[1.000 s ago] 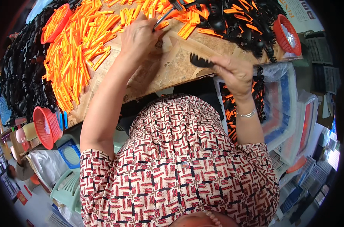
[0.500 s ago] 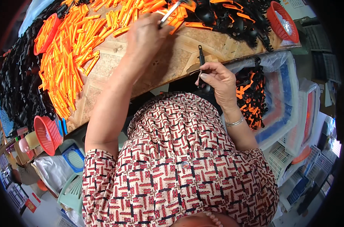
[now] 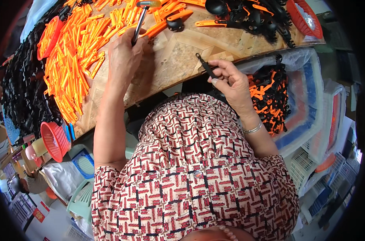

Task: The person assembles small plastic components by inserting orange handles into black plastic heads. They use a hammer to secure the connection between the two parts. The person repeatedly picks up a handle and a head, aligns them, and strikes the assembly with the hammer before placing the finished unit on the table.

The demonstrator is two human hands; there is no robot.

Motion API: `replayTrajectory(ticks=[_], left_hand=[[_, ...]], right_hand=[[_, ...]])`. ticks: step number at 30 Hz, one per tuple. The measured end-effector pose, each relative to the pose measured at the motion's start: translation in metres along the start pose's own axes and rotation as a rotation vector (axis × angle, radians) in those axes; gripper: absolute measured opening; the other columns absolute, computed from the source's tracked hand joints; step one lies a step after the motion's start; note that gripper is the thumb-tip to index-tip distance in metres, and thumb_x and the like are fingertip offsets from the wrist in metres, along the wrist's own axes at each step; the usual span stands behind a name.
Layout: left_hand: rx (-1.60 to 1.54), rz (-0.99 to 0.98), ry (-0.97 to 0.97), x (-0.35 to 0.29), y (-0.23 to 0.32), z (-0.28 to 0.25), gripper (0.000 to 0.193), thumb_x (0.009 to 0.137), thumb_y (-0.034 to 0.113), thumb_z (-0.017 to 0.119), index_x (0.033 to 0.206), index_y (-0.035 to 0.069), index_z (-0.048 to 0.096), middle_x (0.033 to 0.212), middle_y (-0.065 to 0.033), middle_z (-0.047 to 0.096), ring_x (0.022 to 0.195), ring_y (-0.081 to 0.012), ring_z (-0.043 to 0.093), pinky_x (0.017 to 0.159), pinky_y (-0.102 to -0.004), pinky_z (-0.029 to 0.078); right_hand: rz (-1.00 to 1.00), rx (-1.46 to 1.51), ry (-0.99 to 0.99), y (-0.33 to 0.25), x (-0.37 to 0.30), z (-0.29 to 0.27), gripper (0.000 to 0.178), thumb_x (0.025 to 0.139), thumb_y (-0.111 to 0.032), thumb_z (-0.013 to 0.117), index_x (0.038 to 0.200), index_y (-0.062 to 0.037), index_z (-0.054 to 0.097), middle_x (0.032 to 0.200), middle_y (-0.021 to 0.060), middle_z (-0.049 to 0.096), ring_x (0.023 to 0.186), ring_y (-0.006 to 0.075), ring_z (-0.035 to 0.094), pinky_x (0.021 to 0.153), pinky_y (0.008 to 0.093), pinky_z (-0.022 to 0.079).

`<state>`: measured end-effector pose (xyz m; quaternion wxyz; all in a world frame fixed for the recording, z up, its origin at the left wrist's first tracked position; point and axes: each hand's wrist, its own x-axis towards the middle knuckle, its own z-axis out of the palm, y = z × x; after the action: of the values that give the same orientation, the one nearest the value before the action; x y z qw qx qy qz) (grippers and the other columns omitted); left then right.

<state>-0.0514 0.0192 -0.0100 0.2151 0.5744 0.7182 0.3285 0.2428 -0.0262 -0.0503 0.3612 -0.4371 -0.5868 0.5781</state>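
My left hand [image 3: 125, 54] is closed around the dark grip of a small hammer [image 3: 142, 21], its head pointing away from me over the table. Beside the hammer lies a black round-bowled piece [image 3: 175, 25] with an orange handle. My right hand [image 3: 233, 82] pinches a black kitchen utensil [image 3: 206, 66] just in front of the table's near edge. Its slim handle, with a hole at the tip, points up and left; its lower end is mostly hidden behind my fingers. Loose orange handles [image 3: 66, 76] are heaped on the left of the table.
Black utensils, some with orange handles [image 3: 267, 20], pile up at the far right beside a red basket [image 3: 316, 29]. A plastic-lined bin [image 3: 307, 100] at my right holds black-and-orange pieces. Black parts [image 3: 21, 92] cover the left edge; another red basket [image 3: 56, 141] hangs near there.
My left hand has moved left and toward me with the hammer, uncovering the round-bowled piece. The utensil in my right hand has tilted, its handle tip swinging left.
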Motion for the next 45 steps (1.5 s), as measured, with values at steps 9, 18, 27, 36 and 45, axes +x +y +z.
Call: replayTrajectory(ticks=[9, 18, 27, 36, 45], left_hand=[[0.528, 0.380, 0.060, 0.027, 0.010, 0.019, 0.021, 0.089, 0.026, 0.072, 0.098, 0.008, 0.069, 0.087, -0.0123, 0.070, 0.080, -0.0337, 0.068, 0.071, -0.0440, 0.053], [-0.638, -0.193, -0.353, 0.025, 0.021, -0.015, 0.021, 0.091, 0.017, 0.075, 0.104, 0.001, 0.070, 0.077, 0.0003, 0.065, 0.058, -0.0054, 0.058, 0.053, -0.0196, 0.044], [-1.051, -0.366, -0.437, -0.018, 0.023, 0.011, 0.015, 0.090, 0.006, 0.074, 0.100, 0.001, 0.064, 0.074, -0.0065, 0.067, 0.060, -0.0111, 0.064, 0.057, -0.0210, 0.053], [-0.966, -0.312, -0.338, -0.042, 0.036, 0.042, 0.029, 0.091, 0.000, 0.068, 0.116, -0.002, 0.052, 0.083, -0.0127, 0.071, 0.063, -0.0159, 0.070, 0.060, -0.0258, 0.059], [-0.844, -0.291, -0.195, -0.029, 0.025, 0.020, 0.025, 0.090, 0.008, 0.075, 0.109, 0.003, 0.060, 0.080, -0.0046, 0.068, 0.061, -0.0115, 0.065, 0.052, -0.0223, 0.052]], right_hand=[[0.077, 0.142, -0.056, -0.012, 0.000, 0.016, 0.041, 0.093, 0.000, 0.065, 0.134, 0.0012, 0.056, 0.090, 0.0009, 0.066, 0.072, 0.0037, 0.060, 0.061, 0.0193, 0.047], [-0.274, -0.350, 0.110, -0.007, 0.001, 0.020, 0.033, 0.089, -0.002, 0.070, 0.122, -0.0033, 0.067, 0.093, 0.0111, 0.069, 0.078, 0.0196, 0.069, 0.072, 0.0316, 0.055], [-0.552, -0.643, 0.188, -0.003, 0.001, 0.022, 0.030, 0.081, 0.001, 0.072, 0.110, -0.0028, 0.069, 0.087, 0.0094, 0.065, 0.071, 0.0268, 0.066, 0.062, 0.0365, 0.054], [-0.686, -0.847, 0.264, 0.002, -0.002, 0.030, 0.033, 0.078, -0.006, 0.077, 0.109, -0.0028, 0.069, 0.085, 0.0068, 0.060, 0.074, 0.0254, 0.063, 0.065, 0.0371, 0.052], [-0.373, -0.520, 0.259, 0.015, -0.003, 0.035, 0.036, 0.086, -0.005, 0.074, 0.120, -0.0035, 0.065, 0.085, 0.0128, 0.069, 0.074, 0.0265, 0.070, 0.067, 0.0355, 0.055]])
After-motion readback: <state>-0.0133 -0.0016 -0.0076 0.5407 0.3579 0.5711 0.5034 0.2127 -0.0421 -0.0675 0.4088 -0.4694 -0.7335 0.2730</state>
